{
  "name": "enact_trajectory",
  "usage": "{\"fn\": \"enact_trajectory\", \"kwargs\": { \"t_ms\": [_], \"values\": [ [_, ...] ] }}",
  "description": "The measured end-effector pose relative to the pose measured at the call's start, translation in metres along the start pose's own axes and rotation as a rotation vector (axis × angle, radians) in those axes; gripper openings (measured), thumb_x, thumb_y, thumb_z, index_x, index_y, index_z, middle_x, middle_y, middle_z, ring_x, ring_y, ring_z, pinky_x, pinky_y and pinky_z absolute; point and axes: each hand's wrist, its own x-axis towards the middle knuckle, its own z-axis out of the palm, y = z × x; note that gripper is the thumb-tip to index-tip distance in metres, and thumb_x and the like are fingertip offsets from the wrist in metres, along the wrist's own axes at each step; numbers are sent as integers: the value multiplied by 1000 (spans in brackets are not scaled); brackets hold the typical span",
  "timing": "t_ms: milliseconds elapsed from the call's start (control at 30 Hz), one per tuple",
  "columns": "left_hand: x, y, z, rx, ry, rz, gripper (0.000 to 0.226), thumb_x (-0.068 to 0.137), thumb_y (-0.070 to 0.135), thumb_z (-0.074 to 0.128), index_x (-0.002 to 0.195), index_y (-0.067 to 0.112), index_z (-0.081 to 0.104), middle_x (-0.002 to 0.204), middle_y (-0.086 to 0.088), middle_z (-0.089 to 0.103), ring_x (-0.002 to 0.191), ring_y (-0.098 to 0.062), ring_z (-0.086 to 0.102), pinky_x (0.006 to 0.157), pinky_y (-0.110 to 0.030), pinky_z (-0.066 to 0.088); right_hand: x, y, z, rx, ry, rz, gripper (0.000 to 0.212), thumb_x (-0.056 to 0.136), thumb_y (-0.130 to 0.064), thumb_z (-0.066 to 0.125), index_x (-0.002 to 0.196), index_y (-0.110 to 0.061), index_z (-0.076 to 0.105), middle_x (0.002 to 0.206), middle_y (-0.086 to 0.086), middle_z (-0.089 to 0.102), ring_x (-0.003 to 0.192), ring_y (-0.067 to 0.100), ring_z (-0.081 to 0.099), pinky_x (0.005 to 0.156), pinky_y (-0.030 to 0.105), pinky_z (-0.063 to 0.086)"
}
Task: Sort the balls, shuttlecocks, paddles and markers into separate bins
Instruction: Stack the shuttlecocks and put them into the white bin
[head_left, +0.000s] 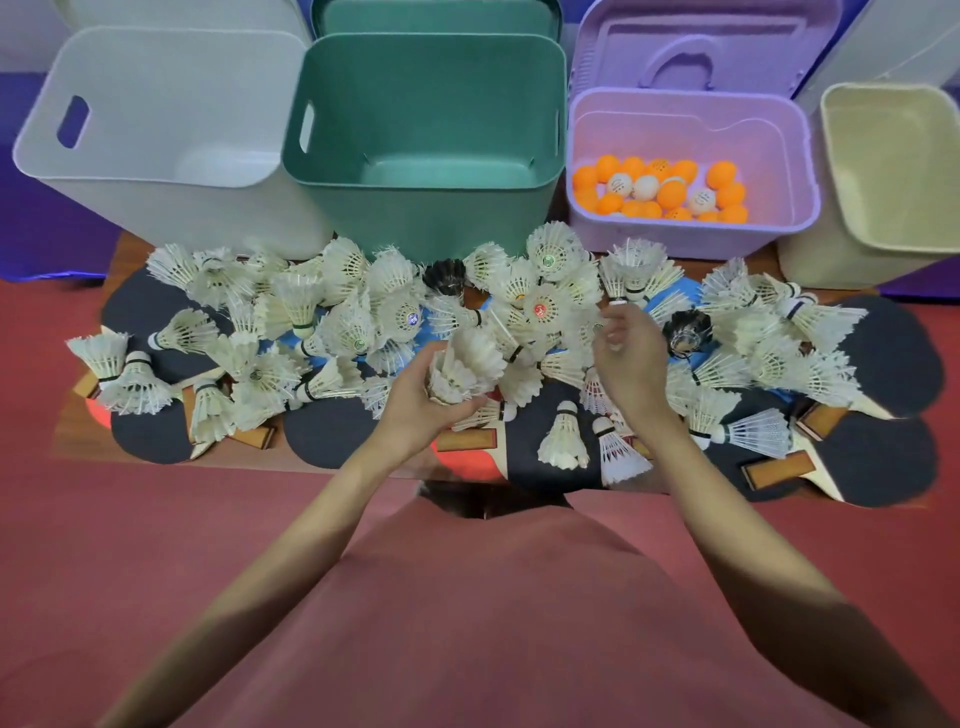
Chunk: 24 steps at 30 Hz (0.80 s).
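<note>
While white feathered shuttlecocks (358, 322) are lying heaped over the black-faced wooden paddles (883, 457) on the low brown wooden table (72, 431), the head view is showing both bare hands working over the middle of the pile. The left hand (415, 402) is curling its fingers round a stacked bunch of white shuttlecocks (465, 371), cupping it from below. The right hand (628, 358) is pinching the cork of one upright white shuttlecock (634, 267) between its fingertips. Behind the table, four bins are standing side by side: a pale grey plastic bin (156, 104), a green plastic bin (431, 93), a lilac plastic bin (691, 109) holding orange and white table-tennis balls (670, 192), and a cream plastic bin (893, 156).
</note>
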Motion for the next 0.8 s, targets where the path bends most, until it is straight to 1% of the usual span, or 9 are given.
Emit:
{"fn": "enact_trajectory", "kwargs": {
  "t_ms": [67, 167, 300, 433, 533, 600, 667, 733, 800],
  "values": [
    [-1, 2, 3, -86, 33, -47, 50, 71, 3, 80, 114, 9, 56, 102, -6, 67, 94, -10, 63, 85, -22, 49, 12, 17, -3, -202, -39, 62, 37, 86, -7, 57, 123, -4, 53, 113, 16, 54, 111, 31, 48, 94, 37, 39],
    [-2, 4, 7, -169, 47, -107, 46, 72, 7, 80, 109, 23, 58, 107, -6, 69, 102, -19, 65, 91, -36, 52, 22, 28, -1, -365, -139, 31, 44, 88, -10, 59, 129, -1, 47, 118, 20, 50, 116, 36, 43, 97, 40, 37],
    [-3, 8, 11, -143, 48, -110, 44, 71, 9, 81, 104, 26, 58, 106, -5, 69, 101, -19, 65, 90, -36, 52, 30, 32, 4, -397, -197, -39, 5, 90, -6, 52, 89, -2, 54, 88, 21, 57, 93, 38, 56, 69, 36, 43],
    [-4, 12, 14, -152, 44, -105, 44, 71, 6, 81, 107, 18, 58, 104, -4, 68, 96, -14, 65, 85, -28, 51, 33, 32, -5, -270, -132, 13, 19, 93, -5, 47, 99, 8, 59, 78, 20, 62, 70, 31, 59, 60, 34, 44],
    [-1, 10, 13, -137, 36, -90, 42, 72, 7, 80, 107, 19, 59, 100, 1, 69, 89, -9, 65, 78, -23, 51, 26, 24, -15, -139, -53, 58, 17, 92, -7, 51, 87, 7, 59, 58, 2, 46, 52, 10, 41, 51, 29, 30],
    [1, 7, 11, -98, 21, -70, 42, 71, 8, 81, 105, 18, 60, 97, 4, 68, 87, -6, 63, 78, -22, 49, 19, 20, -19, 35, -38, 131, 16, 91, -9, 54, 86, 6, 60, 62, 6, 49, 53, 11, 41, 55, 31, 34],
    [4, 1, 7, -18, -25, -15, 44, 69, 13, 84, 105, 15, 59, 93, 9, 65, 87, -3, 61, 80, -22, 48, 8, 12, -21, 193, -61, 198, 24, 92, -12, 56, 99, 11, 59, 72, 10, 51, 60, 15, 45, 59, 31, 38],
    [5, -4, 4, 52, -77, 34, 49, 65, 29, 82, 105, 15, 59, 91, 12, 63, 88, -8, 60, 79, -28, 47, -3, 4, -20, 253, -92, 204, 14, 93, -13, 54, 85, -3, 59, 66, 7, 49, 57, 7, 45, 59, 25, 34],
    [6, -8, -1, 90, -106, 57, 53, 62, 40, 78, 105, 15, 59, 93, 8, 64, 91, -15, 60, 80, -33, 48, -15, -7, -18, 248, -95, 184, 26, 93, -11, 53, 69, -20, 48, 55, -1, 41, 45, 1, 39, 53, 19, 32]
  ]
}}
